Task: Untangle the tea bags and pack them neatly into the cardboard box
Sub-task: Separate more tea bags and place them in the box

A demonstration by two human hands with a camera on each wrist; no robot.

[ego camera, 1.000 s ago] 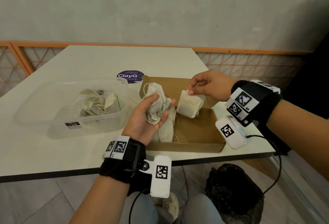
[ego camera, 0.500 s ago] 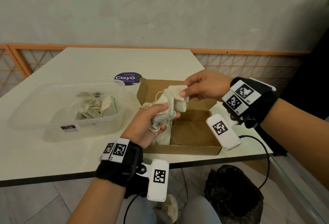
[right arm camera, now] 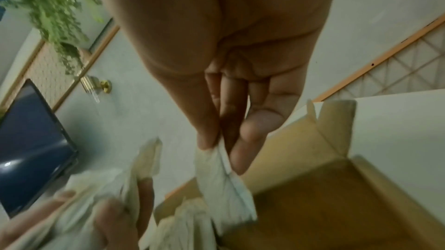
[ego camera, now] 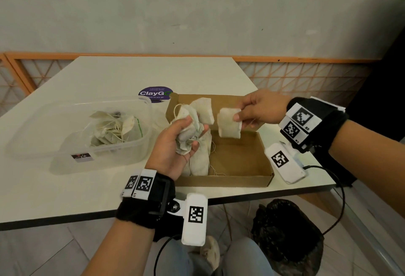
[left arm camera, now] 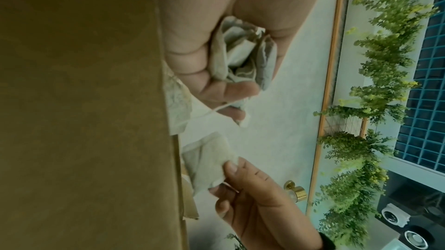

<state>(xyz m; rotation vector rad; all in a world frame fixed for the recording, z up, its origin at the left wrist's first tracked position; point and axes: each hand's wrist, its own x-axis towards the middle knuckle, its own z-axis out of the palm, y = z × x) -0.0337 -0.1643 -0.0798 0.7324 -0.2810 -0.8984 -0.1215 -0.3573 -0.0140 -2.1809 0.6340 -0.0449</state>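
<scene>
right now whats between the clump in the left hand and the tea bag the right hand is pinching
Nothing: an open gap separates the clump from the pinched tea bag, with only the cardboard box below. The head view shows it.

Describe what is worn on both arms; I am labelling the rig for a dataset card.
Both forearms are bare, no sleeves. Each wrist carries a black fabric band with white tiles printed with black square codes, plus a white rounded camera block bearing another code. The right wrist band has two stacked code tiles and its own white block. Thin black cables trail from both units.
</scene>
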